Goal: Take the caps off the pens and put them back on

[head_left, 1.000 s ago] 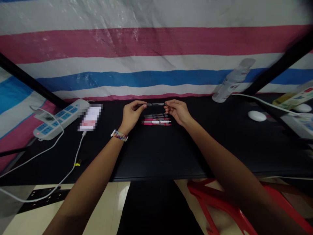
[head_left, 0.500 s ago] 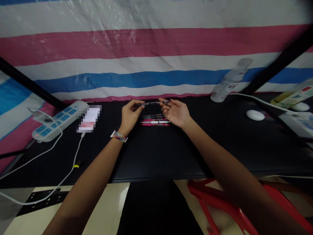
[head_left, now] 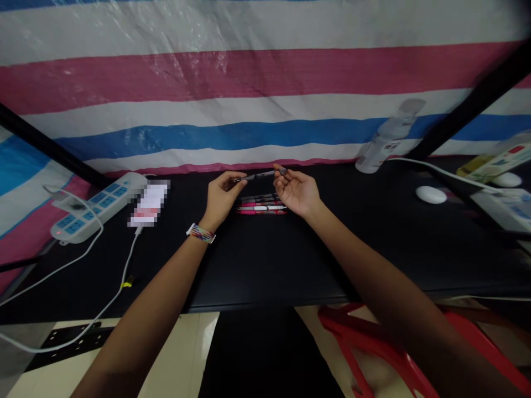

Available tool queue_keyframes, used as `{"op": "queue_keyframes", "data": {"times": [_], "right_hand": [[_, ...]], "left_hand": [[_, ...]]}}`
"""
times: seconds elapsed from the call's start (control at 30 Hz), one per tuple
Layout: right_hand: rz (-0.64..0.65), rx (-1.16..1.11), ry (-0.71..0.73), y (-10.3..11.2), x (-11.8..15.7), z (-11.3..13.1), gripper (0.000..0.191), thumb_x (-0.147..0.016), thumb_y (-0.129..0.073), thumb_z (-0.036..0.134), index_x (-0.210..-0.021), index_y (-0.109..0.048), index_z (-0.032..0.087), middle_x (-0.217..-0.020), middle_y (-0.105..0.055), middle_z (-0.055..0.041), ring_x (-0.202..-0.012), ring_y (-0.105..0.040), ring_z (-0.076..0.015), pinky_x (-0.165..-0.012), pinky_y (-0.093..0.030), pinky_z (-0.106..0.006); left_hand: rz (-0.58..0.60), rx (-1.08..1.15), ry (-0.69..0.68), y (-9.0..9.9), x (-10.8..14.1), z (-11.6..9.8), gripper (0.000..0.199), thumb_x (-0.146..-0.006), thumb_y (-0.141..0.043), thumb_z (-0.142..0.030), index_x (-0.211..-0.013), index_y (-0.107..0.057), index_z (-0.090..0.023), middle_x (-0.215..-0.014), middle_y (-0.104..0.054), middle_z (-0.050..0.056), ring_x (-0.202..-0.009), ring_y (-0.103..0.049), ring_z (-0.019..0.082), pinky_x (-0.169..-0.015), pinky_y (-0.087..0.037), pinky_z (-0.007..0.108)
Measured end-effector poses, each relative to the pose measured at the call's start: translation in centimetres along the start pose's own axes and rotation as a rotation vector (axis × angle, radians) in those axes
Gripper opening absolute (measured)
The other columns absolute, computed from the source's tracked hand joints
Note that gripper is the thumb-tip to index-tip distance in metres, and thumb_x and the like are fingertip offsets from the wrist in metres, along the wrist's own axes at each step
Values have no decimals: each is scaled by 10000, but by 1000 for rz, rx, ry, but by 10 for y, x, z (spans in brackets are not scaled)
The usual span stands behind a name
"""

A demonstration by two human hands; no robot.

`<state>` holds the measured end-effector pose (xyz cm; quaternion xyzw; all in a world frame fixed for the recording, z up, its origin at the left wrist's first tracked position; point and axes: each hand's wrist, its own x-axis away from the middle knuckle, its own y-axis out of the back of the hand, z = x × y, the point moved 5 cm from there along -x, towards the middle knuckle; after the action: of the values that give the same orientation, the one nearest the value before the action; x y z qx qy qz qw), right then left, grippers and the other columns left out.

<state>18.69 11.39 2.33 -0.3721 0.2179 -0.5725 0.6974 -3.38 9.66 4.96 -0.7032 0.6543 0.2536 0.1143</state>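
Note:
A dark, slim pen (head_left: 260, 175) is held up almost level between my two hands, near the back of the black table. My left hand (head_left: 221, 194) pinches its left end between thumb and fingers. At the other end, the fingers of my right hand (head_left: 299, 192) close on the pen, palm turned up. Just below it lies a row of several pens (head_left: 262, 208), side by side on the tabletop: dark ones at the back, pink and white ones in front. My right fingers hide some of their right ends.
On the left are a white power strip (head_left: 102, 207), a phone (head_left: 150, 203) and its white cable (head_left: 129, 260). To the right stand a clear bottle (head_left: 390, 137) and a white computer mouse (head_left: 431, 194). Striped sheeting (head_left: 265, 74) hangs behind the table (head_left: 269, 265). A red stool (head_left: 369, 331) is below.
The pen has turned slightly, its right end now a little higher, and more of its barrel shows. Both hands stay nearly in place; the view has shifted slightly.

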Motion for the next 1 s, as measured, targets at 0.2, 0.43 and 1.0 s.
{"op": "queue_keyframes", "data": {"times": [0.2, 0.43, 1.0], "right_hand": [[25, 63, 59, 0, 0, 0, 249, -964, -575, 224, -1152, -729, 172, -926, -762, -66, -847, -721, -168, -798, -674, -280], [22, 3, 36, -1, 1, 0, 263, -947, -596, 184, -1180, -716, 168, -891, -759, -44, -775, -703, -142, -741, -663, -247], [-51, -130, -7, -6, 4, -3, 313, -973, -578, 181, -1253, -712, 136, -944, -782, -69, -853, -733, -158, -801, -667, -251]], "left_hand": [[-12, 36, 16, 0, 0, 0, 209, -876, -875, -345, -1022, -829, -202, -1038, -840, 74, -960, -774, 228, -938, -624, 391], [-10, 31, 16, -1, 0, -1, 198, -868, -878, -335, -1011, -835, -205, -1027, -839, 71, -949, -766, 226, -902, -618, 376], [0, 40, 36, -2, 1, 2, 208, -863, -880, -358, -1003, -835, -210, -991, -838, 64, -927, -768, 223, -901, -616, 376]]}}
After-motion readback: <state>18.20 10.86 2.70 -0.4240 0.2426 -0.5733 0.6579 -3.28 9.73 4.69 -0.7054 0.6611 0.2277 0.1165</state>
